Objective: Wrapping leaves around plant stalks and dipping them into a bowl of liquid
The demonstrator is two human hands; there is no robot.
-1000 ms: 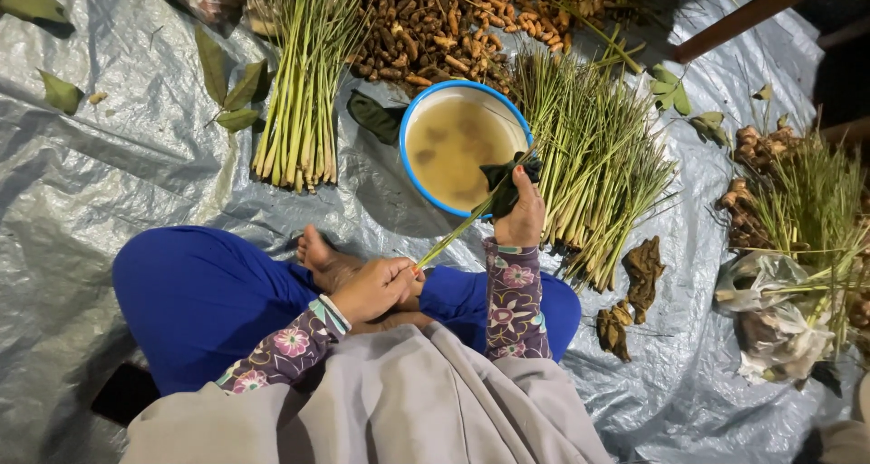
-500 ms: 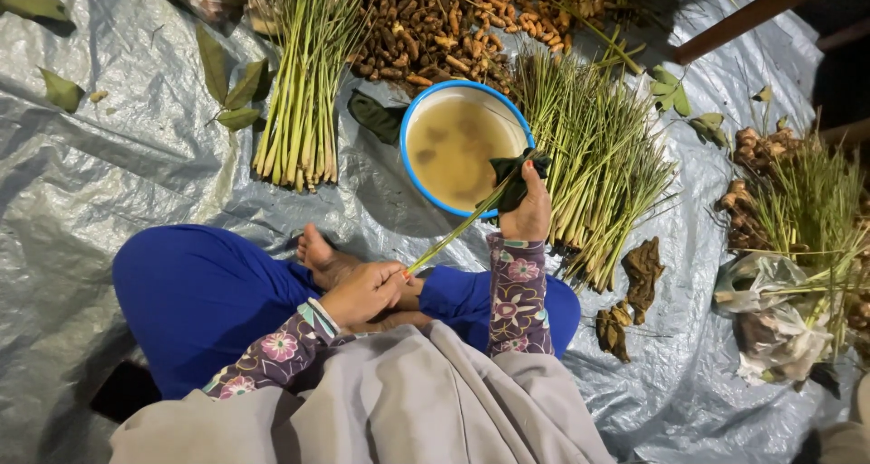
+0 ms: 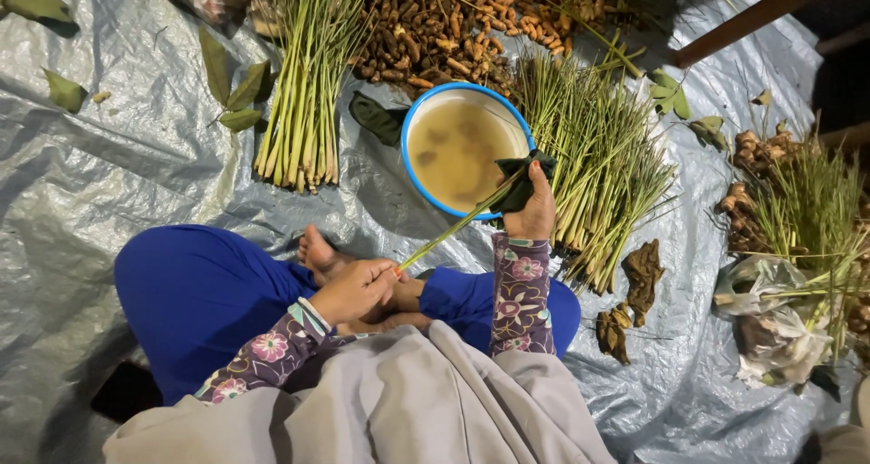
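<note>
A long green stalk (image 3: 444, 233) is stretched between the two hands, and it lies slanted over the near edge of the bowl (image 3: 419, 185), from the person's lap up to the right part of the rim. The left hand (image 3: 355, 289) is closed around the lower end of the stalk, just above the bare foot (image 3: 319, 254). The right hand (image 3: 532, 212) is closed on the upper end and presses a dark green cloth (image 3: 522, 179) around the stalk, right at the edge of the bowl. The bowl is white with a blue rim and it holds cloudy brownish water. To do this wiping well, I think the left hand should keep the stalk tight and not let it turn, while the right hand keeps the cloth wrapped fully around it and goes along the whole length in one even stroke, and the cloth should be made wet again when it gets dirty. Right of the bowl there is a big heap of stalks (image 3: 594, 156), and left of the bowl there is a tidy bundle of stalks (image 3: 304, 83). Behind the bowl lies a pile of brown roots (image 3: 453, 24). Some loose leaves (image 3: 231, 83) lie further to the left of the bowl. Everything rests on a grey plastic sheet (image 3: 109, 183).
</note>
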